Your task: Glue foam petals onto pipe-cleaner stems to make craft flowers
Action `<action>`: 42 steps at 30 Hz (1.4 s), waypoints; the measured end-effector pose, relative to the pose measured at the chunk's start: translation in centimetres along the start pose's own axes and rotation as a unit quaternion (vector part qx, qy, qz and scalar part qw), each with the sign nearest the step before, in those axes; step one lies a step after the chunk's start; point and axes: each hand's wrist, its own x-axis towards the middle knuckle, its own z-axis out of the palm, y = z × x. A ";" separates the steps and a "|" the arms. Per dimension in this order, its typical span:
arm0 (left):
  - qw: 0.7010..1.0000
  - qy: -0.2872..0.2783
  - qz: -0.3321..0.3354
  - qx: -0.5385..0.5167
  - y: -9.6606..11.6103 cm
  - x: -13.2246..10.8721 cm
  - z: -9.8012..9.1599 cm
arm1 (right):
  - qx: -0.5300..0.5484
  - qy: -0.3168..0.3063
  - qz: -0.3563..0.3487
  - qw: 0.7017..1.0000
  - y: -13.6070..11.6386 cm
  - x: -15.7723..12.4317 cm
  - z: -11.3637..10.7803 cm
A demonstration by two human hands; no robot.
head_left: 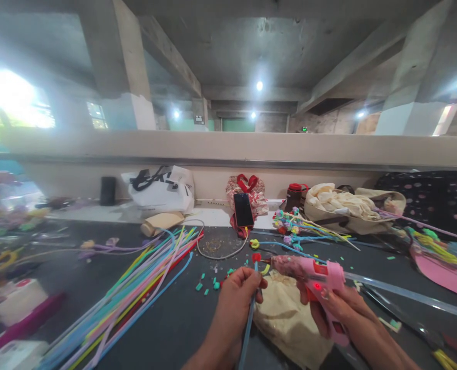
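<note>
My left hand (240, 298) pinches a thin blue stem (247, 331) that runs down toward the bottom edge. A small red piece (256, 257) sits at the stem's top end, just above my fingertips. My right hand (338, 308) is wrapped round the handle of a pink glue gun (330, 275), whose nozzle points left, close beside the red piece. A small red light glows on the gun's side, and a long clear glue stick (401, 295) extends from its rear to the right. Beneath the gun and between my hands lies a beige cloth bundle (290, 318).
Long coloured stems (135, 298) lie at left, near scattered green bits (199, 286). A phone (243, 209) leans upright at the back, its cable looping leftward. Finished-looking flower stems (290, 226) and a cloth bag (351, 205) are behind right; scissors (421, 329) lie front right.
</note>
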 end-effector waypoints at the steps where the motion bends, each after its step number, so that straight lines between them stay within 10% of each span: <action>1: 1.000 0.004 0.000 0.003 0.0 0.0 0.0 | -0.009 0.001 -0.005 1.000 0.0 0.0 0.0; 42: 0.997 0.040 0.036 0.054 0.8 -0.4 0.7 | -0.065 -0.004 -0.055 0.996 0.3 0.0 0.0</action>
